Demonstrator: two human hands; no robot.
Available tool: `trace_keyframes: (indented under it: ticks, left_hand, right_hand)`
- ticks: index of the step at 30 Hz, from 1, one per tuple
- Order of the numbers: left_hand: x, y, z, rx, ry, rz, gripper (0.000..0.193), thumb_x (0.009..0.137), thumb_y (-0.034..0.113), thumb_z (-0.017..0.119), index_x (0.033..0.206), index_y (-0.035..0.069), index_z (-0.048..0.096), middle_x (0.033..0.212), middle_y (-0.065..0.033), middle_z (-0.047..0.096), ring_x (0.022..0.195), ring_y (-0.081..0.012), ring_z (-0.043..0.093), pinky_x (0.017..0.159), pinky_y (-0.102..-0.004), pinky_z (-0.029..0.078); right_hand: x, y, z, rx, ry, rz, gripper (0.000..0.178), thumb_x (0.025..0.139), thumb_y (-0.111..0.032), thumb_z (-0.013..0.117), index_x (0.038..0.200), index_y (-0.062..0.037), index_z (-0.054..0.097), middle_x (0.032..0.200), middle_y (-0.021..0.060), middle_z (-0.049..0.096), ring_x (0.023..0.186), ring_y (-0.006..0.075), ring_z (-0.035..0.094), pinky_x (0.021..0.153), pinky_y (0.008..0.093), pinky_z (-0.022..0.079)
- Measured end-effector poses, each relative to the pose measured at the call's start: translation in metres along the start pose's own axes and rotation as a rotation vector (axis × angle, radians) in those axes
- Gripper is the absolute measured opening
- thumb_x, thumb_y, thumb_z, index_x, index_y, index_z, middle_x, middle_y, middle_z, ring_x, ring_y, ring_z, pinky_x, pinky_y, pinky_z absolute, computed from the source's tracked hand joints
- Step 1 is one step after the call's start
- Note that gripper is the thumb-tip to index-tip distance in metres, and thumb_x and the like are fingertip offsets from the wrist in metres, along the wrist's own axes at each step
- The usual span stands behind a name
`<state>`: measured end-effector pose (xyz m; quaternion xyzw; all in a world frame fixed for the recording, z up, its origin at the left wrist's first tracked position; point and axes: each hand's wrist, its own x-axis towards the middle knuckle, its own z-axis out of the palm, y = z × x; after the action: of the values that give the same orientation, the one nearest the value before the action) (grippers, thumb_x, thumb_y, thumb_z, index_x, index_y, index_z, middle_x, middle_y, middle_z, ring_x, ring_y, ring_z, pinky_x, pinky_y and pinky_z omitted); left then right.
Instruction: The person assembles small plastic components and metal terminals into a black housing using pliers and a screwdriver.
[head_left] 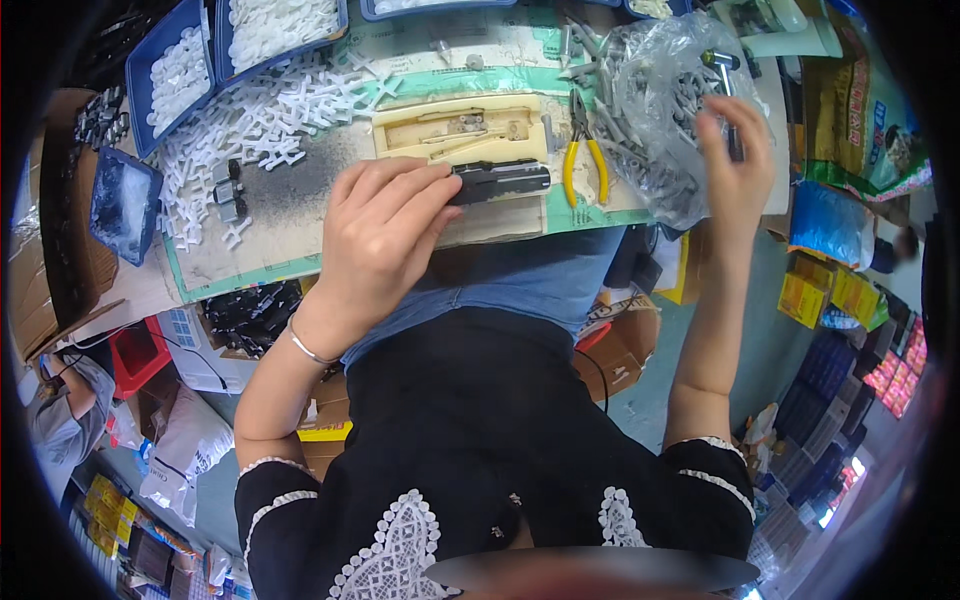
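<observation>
My left hand [385, 215] is closed round the left end of a long black plastic part [505, 182], pressing it along the near edge of a cream-coloured fixture block [460, 125]. Thin rods and small metal bits lie in the block's recess. Raised at the right, my right hand [738, 155] grips what looks like a small hammer [722, 62], its head pointing away from me. Beneath that hand sits a clear plastic bag [650, 120] full of grey pieces. Yellow-handled pliers [583, 150] lie between the block and the bag.
White cross-shaped pieces [270, 110] are heaped at the left, near blue bins [215, 60] of white parts. Small dark metal parts [228, 190] lie close by. A blue tray [125, 205] stands at the table's left edge. Another person's arm [75, 385] shows far left.
</observation>
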<state>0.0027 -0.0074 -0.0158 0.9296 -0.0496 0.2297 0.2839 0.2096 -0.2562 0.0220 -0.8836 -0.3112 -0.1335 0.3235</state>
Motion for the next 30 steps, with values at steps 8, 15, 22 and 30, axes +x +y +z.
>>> trace_keyframes:
  ticks: [8,15,22,30]
  left_hand:
    - [-0.002,-0.008,0.018,0.031,-0.028,-0.043,0.026,0.07,0.009,0.069,0.095,0.004,0.063,0.095,-0.0048,0.064,0.091,-0.0233,0.058,0.078,-0.0359,0.043]
    - [0.007,0.003,0.018,0.102,-0.094,-0.017,0.026,0.073,0.008,0.068,0.098,0.001,0.062,0.097,-0.0089,0.062,0.086,-0.0256,0.059,0.074,-0.0359,0.045]
    - [0.005,0.004,0.022,0.274,-0.123,0.064,0.024,0.07,0.005,0.059,0.093,-0.004,0.061,0.096,-0.015,0.061,0.082,-0.0238,0.06,0.069,-0.0314,0.049]
    - [0.011,0.008,0.024,0.326,-0.136,0.082,0.018,0.072,0.003,0.06,0.089,-0.005,0.061,0.094,-0.0174,0.063,0.082,-0.0239,0.063,0.068,-0.0302,0.051]
  right_hand:
    - [0.033,0.104,0.006,-0.498,-0.115,0.147,0.038,0.087,-0.029,0.055,0.111,0.0,0.058,0.099,0.0232,0.061,0.095,0.0382,0.058,0.084,0.0436,0.044]
    - [0.05,0.118,0.015,-0.631,-0.195,0.25,0.039,0.084,-0.023,0.051,0.115,0.0018,0.051,0.095,0.0288,0.061,0.091,0.0435,0.059,0.08,0.0487,0.045]
    - [0.045,0.097,0.009,-0.658,-0.028,0.249,0.051,0.09,-0.047,0.048,0.111,-0.0005,0.05,0.092,0.0276,0.063,0.088,0.044,0.06,0.075,0.0471,0.046]
    - [-0.009,-0.051,-0.034,0.541,-0.017,0.165,0.033,0.093,-0.019,0.051,0.121,-0.0018,0.051,0.089,0.0084,0.064,0.064,0.0241,0.06,0.059,0.0353,0.049]
